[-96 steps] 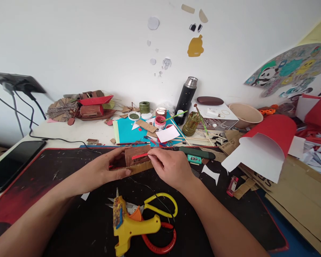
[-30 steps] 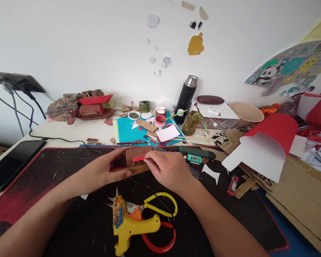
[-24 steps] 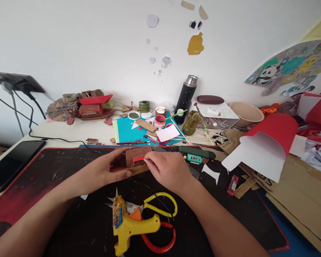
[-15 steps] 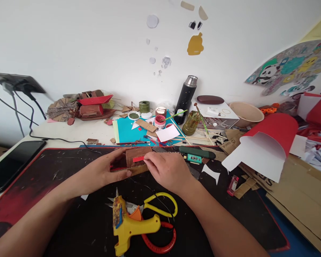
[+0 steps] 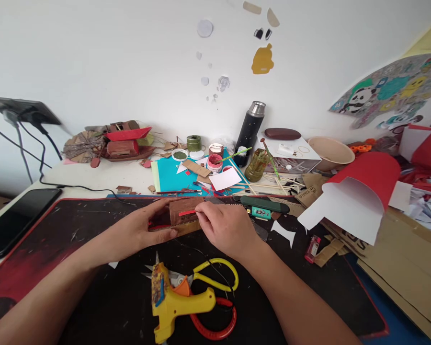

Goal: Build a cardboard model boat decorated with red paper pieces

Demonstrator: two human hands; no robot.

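By the left edge of the dark mat (image 5: 93, 297), a black phone (image 5: 17, 223) is laid flat. It might get bumped if the left arm were swung wide.

Near the middle of the mat's far edge, a small brown model (image 5: 183, 206) is gripped by the left hand (image 5: 140, 225). Its left end is wrapped by the fingers, and the thumb is pressed on its near side. It looks like card, so it could be squashed by too hard a squeeze. Whether its bottom is resting on the mat cannot be told.

Nearer the wearer, a yellow glue gun (image 5: 183, 303) is laid on top of the scissors (image 5: 208, 283). Its tip is pointed at the far edge, below the left hand. If it is hot, which cannot be seen, skin could be burned when that hand is lowered. The scissors' sharp tips are poking out there too, so a scratch could be given.

In front of the model, a thin red strip (image 5: 187, 212) is pinched at its right end by the finger and thumb of the right hand (image 5: 230, 223). Only that one end seems to be held, so the strip could be bent or put on crooked. Part of it is hidden by the fingers, so a slip might be missed.
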